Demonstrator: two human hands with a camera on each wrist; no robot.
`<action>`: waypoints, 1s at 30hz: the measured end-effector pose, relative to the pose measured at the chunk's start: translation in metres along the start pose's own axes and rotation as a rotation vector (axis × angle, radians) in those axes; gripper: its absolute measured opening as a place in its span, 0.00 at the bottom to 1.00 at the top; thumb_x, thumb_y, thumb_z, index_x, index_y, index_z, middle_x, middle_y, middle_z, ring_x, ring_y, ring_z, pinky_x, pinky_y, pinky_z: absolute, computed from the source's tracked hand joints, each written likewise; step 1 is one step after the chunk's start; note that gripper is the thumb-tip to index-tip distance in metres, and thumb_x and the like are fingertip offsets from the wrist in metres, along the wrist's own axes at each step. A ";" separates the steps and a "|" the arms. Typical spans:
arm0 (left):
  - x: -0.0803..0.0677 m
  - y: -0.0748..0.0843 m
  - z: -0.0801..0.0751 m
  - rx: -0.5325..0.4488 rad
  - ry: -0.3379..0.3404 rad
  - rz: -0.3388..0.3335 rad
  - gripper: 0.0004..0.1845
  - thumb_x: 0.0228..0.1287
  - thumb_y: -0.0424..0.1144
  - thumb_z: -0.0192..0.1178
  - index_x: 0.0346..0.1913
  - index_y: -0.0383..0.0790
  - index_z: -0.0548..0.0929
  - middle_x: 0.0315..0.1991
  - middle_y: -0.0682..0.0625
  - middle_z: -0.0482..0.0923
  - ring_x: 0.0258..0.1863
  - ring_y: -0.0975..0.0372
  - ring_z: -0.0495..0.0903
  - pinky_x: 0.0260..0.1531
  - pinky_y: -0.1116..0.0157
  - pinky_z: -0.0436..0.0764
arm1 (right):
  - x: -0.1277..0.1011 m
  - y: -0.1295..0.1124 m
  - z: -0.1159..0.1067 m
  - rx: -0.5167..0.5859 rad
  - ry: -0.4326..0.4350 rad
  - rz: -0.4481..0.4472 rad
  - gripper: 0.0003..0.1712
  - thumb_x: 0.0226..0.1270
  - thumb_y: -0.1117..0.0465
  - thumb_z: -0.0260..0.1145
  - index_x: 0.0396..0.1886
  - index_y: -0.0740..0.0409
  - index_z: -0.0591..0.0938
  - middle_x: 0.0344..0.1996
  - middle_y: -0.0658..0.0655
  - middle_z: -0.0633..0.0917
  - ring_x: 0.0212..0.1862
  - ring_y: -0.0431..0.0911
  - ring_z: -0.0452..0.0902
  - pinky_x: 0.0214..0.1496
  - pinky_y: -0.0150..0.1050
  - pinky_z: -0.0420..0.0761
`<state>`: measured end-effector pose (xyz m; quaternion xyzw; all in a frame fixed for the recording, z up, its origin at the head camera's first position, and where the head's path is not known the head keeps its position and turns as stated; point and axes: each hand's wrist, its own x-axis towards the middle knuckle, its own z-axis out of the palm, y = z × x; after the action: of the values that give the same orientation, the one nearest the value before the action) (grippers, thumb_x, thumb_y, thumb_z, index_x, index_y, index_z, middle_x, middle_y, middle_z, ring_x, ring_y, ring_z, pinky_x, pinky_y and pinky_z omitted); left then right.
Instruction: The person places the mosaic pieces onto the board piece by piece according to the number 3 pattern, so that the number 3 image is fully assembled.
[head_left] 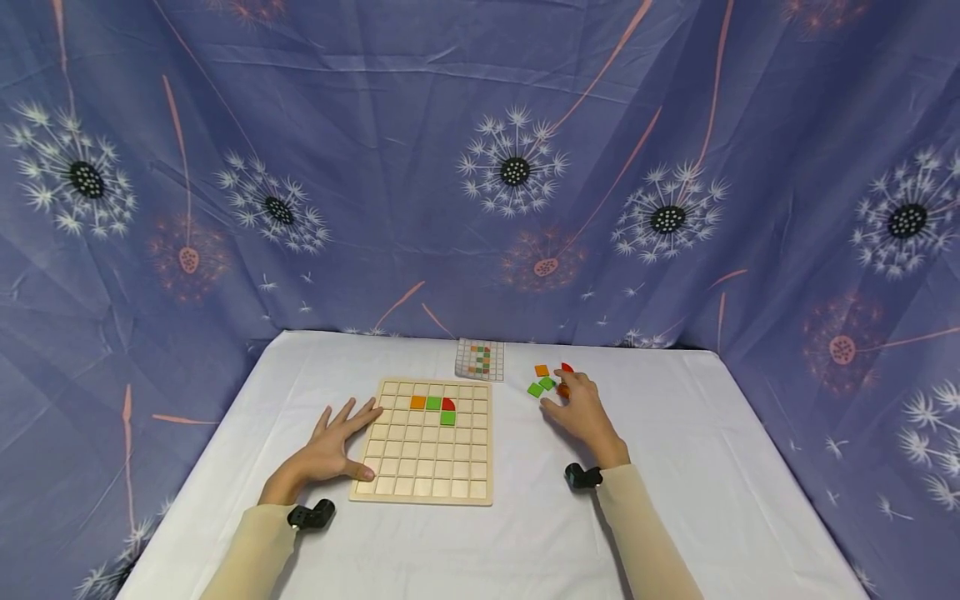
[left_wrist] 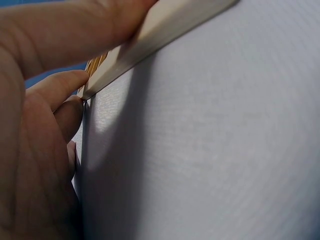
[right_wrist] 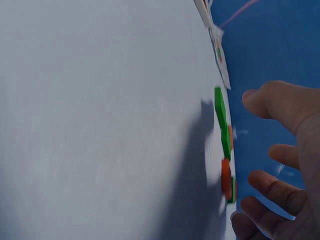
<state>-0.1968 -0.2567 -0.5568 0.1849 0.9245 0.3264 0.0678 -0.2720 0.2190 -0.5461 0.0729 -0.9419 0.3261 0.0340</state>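
Note:
A wooden grid board [head_left: 423, 454] lies on the white table [head_left: 525, 533]. Its top rows hold an orange tile [head_left: 417, 402], a green tile [head_left: 433, 403], a red quarter-round tile [head_left: 448, 404] and a second green tile [head_left: 447, 418]. My left hand [head_left: 337, 442] lies flat with fingers spread against the board's left edge [left_wrist: 165, 25]; the thumb presses the near corner. My right hand [head_left: 579, 410] hovers with loosely bent fingers over loose tiles: orange [head_left: 542, 370], green [head_left: 536, 389] and red [head_left: 567, 367]. In the right wrist view the fingers [right_wrist: 272, 187] stand apart from the green tile [right_wrist: 219, 107] and orange tile [right_wrist: 226, 177].
A small pattern card [head_left: 480, 359] with coloured squares lies behind the board near the table's far edge. A blue dandelion-print cloth [head_left: 480, 167] hangs behind and on both sides. Black wrist cameras [head_left: 311, 517] sit on both cream sleeves.

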 end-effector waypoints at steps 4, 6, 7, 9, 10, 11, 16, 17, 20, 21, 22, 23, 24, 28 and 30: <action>0.000 0.000 0.000 -0.002 -0.002 -0.001 0.63 0.35 0.58 0.81 0.79 0.41 0.65 0.82 0.39 0.53 0.81 0.34 0.40 0.75 0.32 0.28 | -0.001 0.008 -0.003 -0.011 0.009 0.027 0.41 0.65 0.48 0.73 0.73 0.61 0.72 0.66 0.71 0.74 0.68 0.67 0.67 0.70 0.65 0.73; 0.000 0.000 0.000 -0.003 -0.002 -0.003 0.63 0.34 0.58 0.81 0.79 0.41 0.65 0.82 0.39 0.53 0.81 0.33 0.40 0.75 0.32 0.28 | -0.001 0.010 -0.004 -0.004 0.010 0.030 0.41 0.66 0.49 0.73 0.73 0.62 0.72 0.64 0.70 0.75 0.66 0.66 0.70 0.70 0.64 0.73; 0.000 0.000 -0.001 -0.005 -0.001 -0.003 0.63 0.34 0.58 0.81 0.79 0.41 0.65 0.82 0.38 0.53 0.81 0.33 0.40 0.75 0.32 0.28 | -0.001 0.010 -0.005 0.003 0.010 0.030 0.40 0.66 0.50 0.73 0.73 0.63 0.72 0.63 0.70 0.75 0.65 0.65 0.71 0.69 0.63 0.74; 0.000 0.000 -0.001 -0.008 -0.001 -0.003 0.63 0.34 0.58 0.81 0.79 0.41 0.65 0.82 0.38 0.53 0.81 0.33 0.40 0.75 0.32 0.28 | -0.001 0.011 -0.005 0.010 0.011 0.032 0.40 0.66 0.51 0.73 0.73 0.63 0.73 0.61 0.69 0.77 0.62 0.62 0.73 0.68 0.62 0.75; 0.000 0.000 -0.001 -0.010 0.000 -0.003 0.63 0.34 0.58 0.81 0.79 0.41 0.65 0.82 0.38 0.53 0.81 0.33 0.40 0.75 0.32 0.28 | -0.001 0.012 -0.005 0.009 0.011 0.031 0.40 0.66 0.51 0.73 0.73 0.63 0.73 0.60 0.68 0.77 0.61 0.61 0.74 0.68 0.61 0.76; 0.000 0.000 -0.001 -0.012 0.001 -0.003 0.63 0.34 0.58 0.81 0.79 0.41 0.65 0.82 0.38 0.53 0.81 0.33 0.40 0.75 0.32 0.28 | 0.000 0.012 -0.004 0.004 0.010 0.031 0.40 0.66 0.51 0.73 0.73 0.63 0.73 0.59 0.68 0.78 0.59 0.61 0.74 0.67 0.60 0.76; -0.001 0.000 0.000 -0.020 -0.002 0.004 0.63 0.35 0.57 0.81 0.79 0.41 0.65 0.82 0.38 0.52 0.81 0.33 0.39 0.75 0.32 0.28 | 0.001 0.014 -0.004 -0.011 0.007 0.023 0.38 0.66 0.52 0.72 0.71 0.66 0.74 0.56 0.68 0.80 0.58 0.62 0.75 0.68 0.62 0.75; -0.001 0.000 0.000 -0.020 -0.003 0.006 0.63 0.35 0.57 0.81 0.79 0.41 0.65 0.82 0.38 0.52 0.81 0.33 0.39 0.75 0.32 0.27 | 0.001 0.014 -0.004 -0.009 0.006 0.022 0.38 0.66 0.52 0.72 0.70 0.66 0.74 0.55 0.68 0.80 0.59 0.62 0.75 0.68 0.62 0.74; -0.001 0.000 0.001 -0.021 -0.005 0.009 0.63 0.36 0.57 0.81 0.79 0.41 0.65 0.82 0.38 0.52 0.81 0.33 0.39 0.75 0.32 0.27 | 0.001 0.015 -0.004 0.007 0.013 0.011 0.36 0.66 0.54 0.73 0.69 0.67 0.76 0.53 0.68 0.81 0.57 0.62 0.76 0.67 0.62 0.75; -0.001 0.000 0.001 -0.023 -0.005 0.009 0.63 0.36 0.57 0.81 0.79 0.41 0.65 0.82 0.38 0.52 0.81 0.33 0.39 0.75 0.32 0.27 | 0.002 0.015 -0.004 0.015 0.017 0.010 0.36 0.66 0.54 0.73 0.69 0.67 0.76 0.53 0.68 0.81 0.56 0.62 0.76 0.66 0.61 0.76; -0.001 0.000 0.001 -0.023 -0.004 0.009 0.63 0.35 0.57 0.81 0.79 0.41 0.65 0.82 0.38 0.52 0.81 0.33 0.39 0.75 0.32 0.27 | 0.002 0.016 -0.004 0.019 0.022 0.011 0.35 0.66 0.55 0.73 0.68 0.67 0.76 0.53 0.68 0.81 0.56 0.61 0.77 0.66 0.60 0.76; -0.001 0.000 0.001 -0.023 -0.004 0.009 0.63 0.36 0.57 0.81 0.79 0.41 0.65 0.82 0.38 0.52 0.81 0.33 0.39 0.75 0.32 0.27 | 0.002 0.016 -0.004 0.022 0.026 0.009 0.35 0.66 0.55 0.73 0.68 0.67 0.76 0.53 0.68 0.80 0.56 0.61 0.77 0.65 0.60 0.77; -0.001 0.000 0.001 -0.024 -0.004 0.010 0.63 0.36 0.57 0.81 0.79 0.41 0.65 0.82 0.38 0.52 0.81 0.33 0.39 0.75 0.32 0.27 | 0.002 0.017 -0.004 0.023 0.031 0.009 0.34 0.66 0.56 0.73 0.68 0.68 0.76 0.53 0.69 0.80 0.56 0.61 0.77 0.65 0.60 0.77; -0.002 0.001 0.001 -0.025 0.001 0.015 0.63 0.36 0.57 0.81 0.79 0.41 0.65 0.82 0.38 0.52 0.81 0.33 0.39 0.75 0.32 0.27 | 0.003 0.018 -0.003 0.017 0.040 0.010 0.32 0.67 0.58 0.72 0.67 0.69 0.77 0.54 0.70 0.81 0.58 0.63 0.77 0.68 0.61 0.75; -0.002 0.001 0.001 -0.026 0.002 0.016 0.63 0.36 0.57 0.81 0.79 0.41 0.65 0.82 0.38 0.52 0.81 0.33 0.39 0.75 0.32 0.27 | 0.003 0.018 -0.003 0.019 0.041 0.004 0.32 0.66 0.60 0.72 0.66 0.69 0.77 0.52 0.69 0.82 0.57 0.63 0.78 0.67 0.61 0.75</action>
<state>-0.1946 -0.2564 -0.5569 0.1910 0.9187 0.3393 0.0665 -0.2780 0.2344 -0.5548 0.0643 -0.9381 0.3363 0.0519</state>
